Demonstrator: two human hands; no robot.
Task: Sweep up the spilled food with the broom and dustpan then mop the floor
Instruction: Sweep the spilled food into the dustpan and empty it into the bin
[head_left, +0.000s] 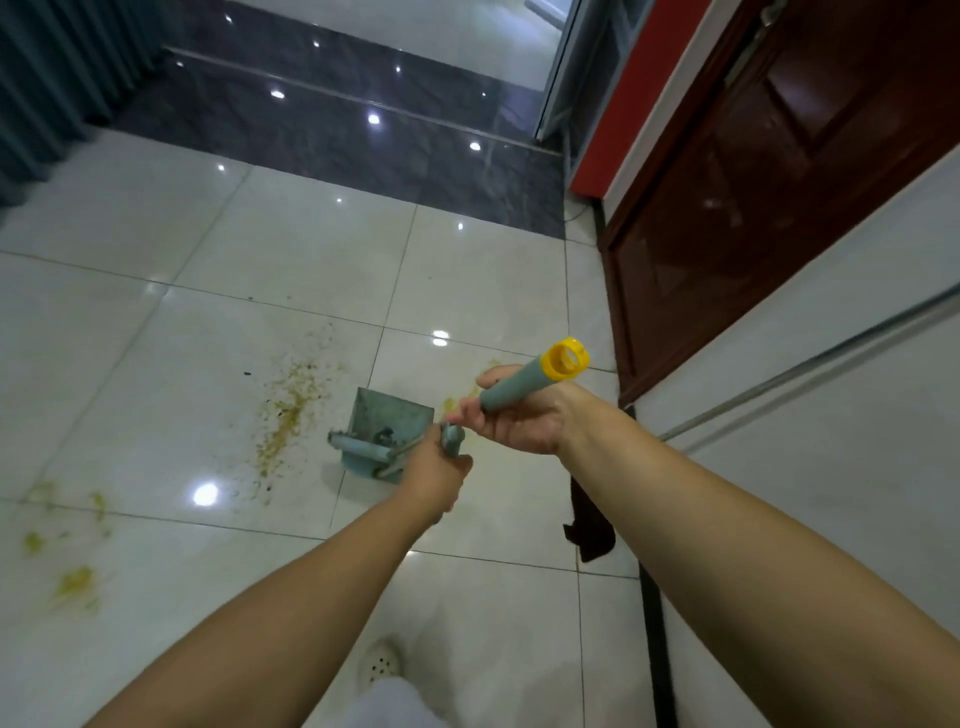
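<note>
Okay, from where I'm watching, both tools are up and the sweep hasn't bitten into the mess yet. Spilled food (291, 410) is a yellow-green smear on the white tiled floor (156, 260), just left of the dustpan (387, 434); more blobs sit further left near the frame edge.

Advice: drop the pan's lip flat on the tile right beside the smear, angle it toward the pile, then pull short strokes into it. It looks wet, so I'd expect streaking; the mop deals with that after.

Left hand (434, 475) is wrapped round the dustpan's handle. Right hand (519, 415) is curled round the broom handle (524, 382), yellow cap up; bristles out of view.
</note>
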